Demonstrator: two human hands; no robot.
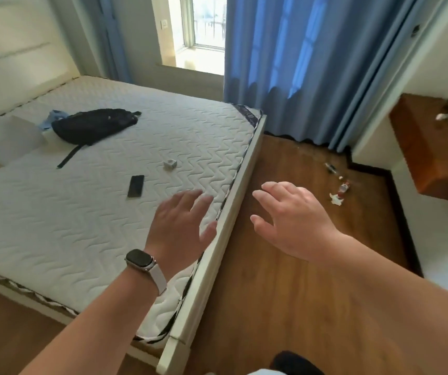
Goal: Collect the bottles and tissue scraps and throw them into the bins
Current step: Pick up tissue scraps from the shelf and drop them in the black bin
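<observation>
Here, from the head camera, both hands hover with fingers spread wide and straight, holding nothing. The left hand (182, 226), a watch (140, 260) on its wrist, is over the bed (82, 212) near its side edge; the right hand (290, 223) is just past that edge, above the wooden floor. Well apart from the bed, on the floor, lie a red-labelled bottle (344, 188), a tissue scrap (336, 199) just beside it, and a dark bottle (331, 167) nearer the bed's far corner. On the bed rest a black backpack (95, 125), a phone (136, 185) and a small white box (170, 164).

Both arms reach forward, left hand (182, 226) and right hand (290, 220) held out empty with fingers spread.
</observation>
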